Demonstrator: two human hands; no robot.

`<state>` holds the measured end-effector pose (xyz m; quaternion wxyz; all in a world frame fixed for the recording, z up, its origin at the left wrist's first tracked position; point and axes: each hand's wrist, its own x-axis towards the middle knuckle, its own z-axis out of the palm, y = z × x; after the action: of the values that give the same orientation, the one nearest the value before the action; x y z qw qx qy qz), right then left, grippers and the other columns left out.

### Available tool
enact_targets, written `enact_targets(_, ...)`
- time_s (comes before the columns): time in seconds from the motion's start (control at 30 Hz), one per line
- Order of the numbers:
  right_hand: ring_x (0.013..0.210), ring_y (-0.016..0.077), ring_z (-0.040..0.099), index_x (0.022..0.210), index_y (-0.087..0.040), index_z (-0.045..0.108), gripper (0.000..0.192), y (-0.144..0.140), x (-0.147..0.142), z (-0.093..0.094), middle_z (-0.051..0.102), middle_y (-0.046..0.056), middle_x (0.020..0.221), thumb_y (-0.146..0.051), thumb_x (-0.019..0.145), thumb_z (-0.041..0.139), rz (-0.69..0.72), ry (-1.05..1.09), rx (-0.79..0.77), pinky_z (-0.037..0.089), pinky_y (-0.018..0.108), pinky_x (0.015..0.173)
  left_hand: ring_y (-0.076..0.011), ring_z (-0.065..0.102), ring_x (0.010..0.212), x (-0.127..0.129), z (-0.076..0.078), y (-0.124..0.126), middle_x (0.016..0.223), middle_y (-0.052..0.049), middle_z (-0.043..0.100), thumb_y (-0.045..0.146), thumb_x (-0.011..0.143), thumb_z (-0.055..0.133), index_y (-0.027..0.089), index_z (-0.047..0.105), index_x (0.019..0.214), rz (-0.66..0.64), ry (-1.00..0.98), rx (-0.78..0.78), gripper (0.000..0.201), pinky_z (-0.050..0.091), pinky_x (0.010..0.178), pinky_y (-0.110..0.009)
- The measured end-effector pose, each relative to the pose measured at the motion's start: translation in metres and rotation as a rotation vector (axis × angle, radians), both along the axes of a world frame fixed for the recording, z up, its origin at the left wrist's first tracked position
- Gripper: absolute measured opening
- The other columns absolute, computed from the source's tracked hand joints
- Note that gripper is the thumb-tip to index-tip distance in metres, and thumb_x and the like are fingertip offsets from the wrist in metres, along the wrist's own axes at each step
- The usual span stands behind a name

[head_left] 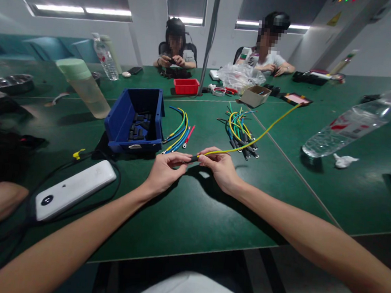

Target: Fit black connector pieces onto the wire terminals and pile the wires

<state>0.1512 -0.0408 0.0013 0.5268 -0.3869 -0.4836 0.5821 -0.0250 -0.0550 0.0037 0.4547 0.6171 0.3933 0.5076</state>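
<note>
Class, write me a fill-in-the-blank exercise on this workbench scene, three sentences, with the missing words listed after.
1. Both hands, the left hand and the right hand, pinch a ____ wire.
2. The small black parts lie inside a ____ bin.
3. A white phone lies on the table to the ____ of the hands.

Missing words: yellow; blue; left

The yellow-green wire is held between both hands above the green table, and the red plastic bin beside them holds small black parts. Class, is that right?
One detail is wrong: the head view shows the bin beside the hands is a blue plastic bin, not red. The yellow-green wire is indeed held between the left hand and right hand above the green table.
</note>
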Motion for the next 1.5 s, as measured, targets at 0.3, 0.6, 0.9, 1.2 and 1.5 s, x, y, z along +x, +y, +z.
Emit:
enact_targets(0.3,0.069,0.0136,0.060,0.079,-0.019,0.063,0.023,0.000,-0.001,0.000,0.065,0.000,0.074,-0.033,0.066,0.075,-0.006,-0.033,0.016,0.048,0.028,0.065,-0.0204,0.067,0.090,-0.001,0.006,-0.006,0.095,-0.006,0.072,0.018,0.074,0.063,0.019,0.072,0.087,0.087,0.214,0.196,0.016,0.052,0.089,-0.037)
enact_targets(0.6,0.069,0.0159,0.065,0.079,-0.018,0.062,0.024,0.001,-0.002,0.002,0.066,0.001,0.068,-0.034,0.067,0.074,0.016,-0.025,0.019,0.047,0.028,0.064,-0.0203,0.068,0.088,-0.005,0.008,-0.010,0.099,-0.004,0.072,0.019,0.079,0.060,0.021,0.071,0.093,0.134,0.422,0.330,0.018,0.051,0.086,-0.034)
enact_targets(0.9,0.067,0.0163,0.065,0.079,-0.019,0.059,0.027,0.007,-0.003,0.000,0.065,0.001,0.067,-0.039,0.068,0.072,-0.016,-0.093,0.091,0.048,0.027,0.061,-0.0204,0.068,0.083,-0.001,0.009,-0.008,0.093,-0.004,0.073,0.029,0.081,0.060,0.021,0.071,0.099,0.156,0.447,0.239,0.022,0.052,0.077,-0.030)
enact_targets(1.2,0.058,0.0142,0.062,0.103,-0.018,0.058,0.030,0.012,0.000,-0.004,0.062,-0.001,0.062,-0.036,0.079,0.061,0.027,-0.277,0.224,0.047,0.026,0.057,-0.0197,0.067,0.078,0.001,0.011,-0.003,0.087,-0.004,0.073,0.032,0.080,0.059,0.019,0.072,0.091,0.035,0.408,0.116,0.021,0.051,0.075,-0.030)
enact_targets(1.5,0.052,0.0116,0.057,0.111,-0.018,0.055,0.037,0.011,-0.001,-0.001,0.055,-0.004,0.062,-0.038,0.080,0.060,-0.017,-0.400,0.329,0.041,0.025,0.051,-0.0140,0.057,0.062,0.002,0.003,0.002,0.073,-0.003,0.069,0.038,0.075,0.062,0.016,0.071,0.080,0.115,0.412,-0.012,0.023,0.041,0.057,-0.024)
